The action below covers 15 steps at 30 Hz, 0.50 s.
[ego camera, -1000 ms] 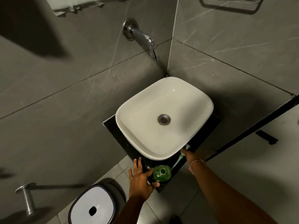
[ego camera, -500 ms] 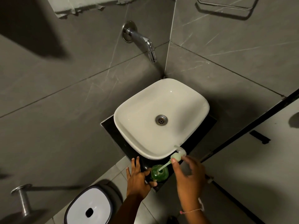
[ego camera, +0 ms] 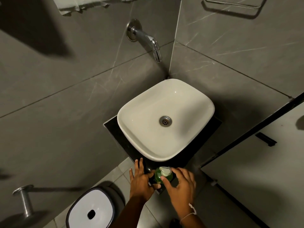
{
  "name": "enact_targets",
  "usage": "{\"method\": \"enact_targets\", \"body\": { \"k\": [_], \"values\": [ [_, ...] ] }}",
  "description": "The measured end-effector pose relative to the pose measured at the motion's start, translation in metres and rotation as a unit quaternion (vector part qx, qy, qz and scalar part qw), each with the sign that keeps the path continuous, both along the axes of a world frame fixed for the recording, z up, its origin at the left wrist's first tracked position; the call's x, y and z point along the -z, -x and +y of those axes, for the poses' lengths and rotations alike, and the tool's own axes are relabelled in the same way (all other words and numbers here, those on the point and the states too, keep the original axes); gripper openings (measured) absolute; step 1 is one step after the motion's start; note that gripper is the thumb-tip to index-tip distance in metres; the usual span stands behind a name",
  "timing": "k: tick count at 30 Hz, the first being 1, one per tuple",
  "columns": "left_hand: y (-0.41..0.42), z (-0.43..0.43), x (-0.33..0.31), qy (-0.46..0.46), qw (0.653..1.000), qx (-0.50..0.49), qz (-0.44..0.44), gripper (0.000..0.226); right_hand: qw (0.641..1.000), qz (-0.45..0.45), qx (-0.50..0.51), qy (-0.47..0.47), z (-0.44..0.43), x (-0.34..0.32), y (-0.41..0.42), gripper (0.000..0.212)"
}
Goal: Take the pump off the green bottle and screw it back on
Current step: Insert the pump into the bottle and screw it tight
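Both hands at the bottle [ego camera: 160, 176] on the counter [ego camera: 115, 129] corner, below the sink [ego camera: 164, 150].
Left hand [ego camera: 140, 181] grips its side, fingers spread; right hand [ego camera: 180, 183] pinches the pump [ego camera: 165, 171] on top. Threads hidden, seating unclear.

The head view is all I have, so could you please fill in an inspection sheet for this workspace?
Surface: black counter under a white basin.
Job's things: green bottle at the counter's near corner, pump seated on top.
Clutter: nothing seen.
Hands: left hand steadies the bottle; right hand has fingers at the pump.
Cables: nothing seen.
Surroundings: wall tap, white-lidded bin, grey tiled walls.
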<state>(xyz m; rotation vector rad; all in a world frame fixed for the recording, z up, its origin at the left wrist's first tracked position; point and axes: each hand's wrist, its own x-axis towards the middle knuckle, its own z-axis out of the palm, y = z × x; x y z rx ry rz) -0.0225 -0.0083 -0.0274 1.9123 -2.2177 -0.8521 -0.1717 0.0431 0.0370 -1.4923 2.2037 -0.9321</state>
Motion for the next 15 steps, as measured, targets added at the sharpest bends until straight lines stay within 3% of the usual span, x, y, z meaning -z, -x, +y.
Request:
{"method": "enact_targets", "body": {
  "k": [2,8,15],
  "values": [
    [0.001,-0.001,-0.001,0.000,1.000,0.003,-0.002,0.060,1.000,0.005,-0.014,-0.006,-0.003,0.001,0.001,0.046],
    [0.001,-0.001,-0.002,0.008,1.000,0.009,-0.010,0.054,1.000,0.011,-0.010,-0.023,-0.016,0.005,0.000,0.033],
    [0.000,0.000,-0.004,0.014,0.999,0.019,-0.023,0.050,0.999,-0.010,0.035,-0.017,-0.016,0.006,-0.014,0.047]
  ]
}}
